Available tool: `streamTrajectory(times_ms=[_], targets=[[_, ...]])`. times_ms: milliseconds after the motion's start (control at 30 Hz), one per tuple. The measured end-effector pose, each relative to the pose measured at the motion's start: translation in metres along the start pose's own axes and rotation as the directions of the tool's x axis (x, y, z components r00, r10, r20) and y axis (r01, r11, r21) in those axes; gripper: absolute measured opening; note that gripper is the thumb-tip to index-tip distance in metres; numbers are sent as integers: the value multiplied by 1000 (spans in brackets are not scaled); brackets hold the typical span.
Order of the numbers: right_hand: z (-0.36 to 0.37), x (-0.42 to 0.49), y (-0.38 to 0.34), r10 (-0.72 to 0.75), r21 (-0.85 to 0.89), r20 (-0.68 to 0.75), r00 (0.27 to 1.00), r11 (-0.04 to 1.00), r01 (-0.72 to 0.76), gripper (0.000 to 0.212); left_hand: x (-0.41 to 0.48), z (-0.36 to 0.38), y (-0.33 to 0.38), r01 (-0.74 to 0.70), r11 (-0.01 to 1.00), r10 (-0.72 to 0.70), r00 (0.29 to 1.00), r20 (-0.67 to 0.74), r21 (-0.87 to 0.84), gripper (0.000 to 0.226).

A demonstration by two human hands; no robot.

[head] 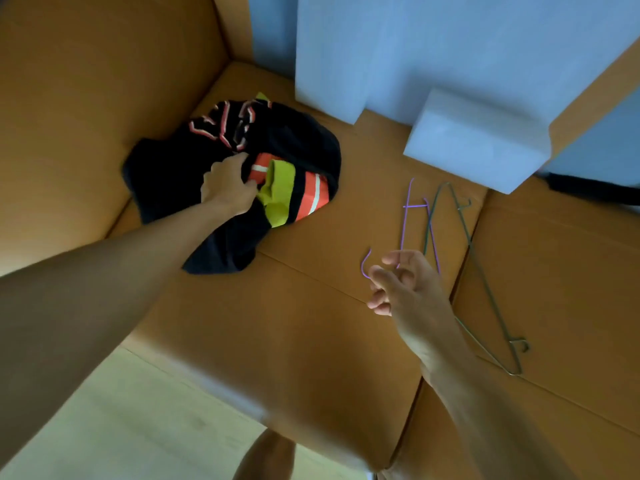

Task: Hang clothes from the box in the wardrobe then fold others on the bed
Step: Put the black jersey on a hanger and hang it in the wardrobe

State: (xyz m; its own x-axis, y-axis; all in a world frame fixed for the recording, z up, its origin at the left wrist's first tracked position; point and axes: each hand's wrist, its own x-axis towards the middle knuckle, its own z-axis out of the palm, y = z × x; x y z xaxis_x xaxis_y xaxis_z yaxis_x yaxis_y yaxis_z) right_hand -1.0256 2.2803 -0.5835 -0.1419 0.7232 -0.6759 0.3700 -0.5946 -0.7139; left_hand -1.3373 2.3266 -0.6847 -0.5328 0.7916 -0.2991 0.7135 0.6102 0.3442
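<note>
Left forearm fills the lower left, reaching down into the box [86, 98]. The left hand [227, 188] is buried in the clothes [294, 140], fingers curled into the fabric and gripping it. The clothes form one crumpled heap on the box bottom near the far left corner: mostly black, with orange-and-white striped bands and a yellow-green piece just beside the hand. Any print on the fabric is too blurred to read. The right hand [405, 289] is over the middle of the box. Thumb and forefinger pinch the purple hanger [415, 205] near its hook, and the other fingers are loosely curled below. The hanger's thin wire runs away from the hand toward the far side. A grey hanger [485, 283] lies flat on the cardboard just right of that hand, and its upper end crosses the purple wire. White foam [478, 140] blocks stand against the far wall of the box. Outside the near wall: pale floor [121, 427] at lower left and a bare leg [266, 455] at the bottom edge.
</note>
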Motion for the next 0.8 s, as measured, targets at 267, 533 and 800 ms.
streamTrajectory(times_ms=[267, 533, 800], targets=[[-23, -63, -104, -262, -65, 37, 964, 962, 264, 52, -107, -185, 114, -355, 772, 367, 926, -86, -527, 18], [-89, -210, -218, -597, -195, -13, 802, 788, 583, 55, -272, -375, 255, -605, 483, 658, 728, -194, -633, 20], [-204, -361, -357, -764, -27, -299, 572, 606, 795, 30, -351, -507, 320, -787, 442, 767, 580, -272, -432, 35]])
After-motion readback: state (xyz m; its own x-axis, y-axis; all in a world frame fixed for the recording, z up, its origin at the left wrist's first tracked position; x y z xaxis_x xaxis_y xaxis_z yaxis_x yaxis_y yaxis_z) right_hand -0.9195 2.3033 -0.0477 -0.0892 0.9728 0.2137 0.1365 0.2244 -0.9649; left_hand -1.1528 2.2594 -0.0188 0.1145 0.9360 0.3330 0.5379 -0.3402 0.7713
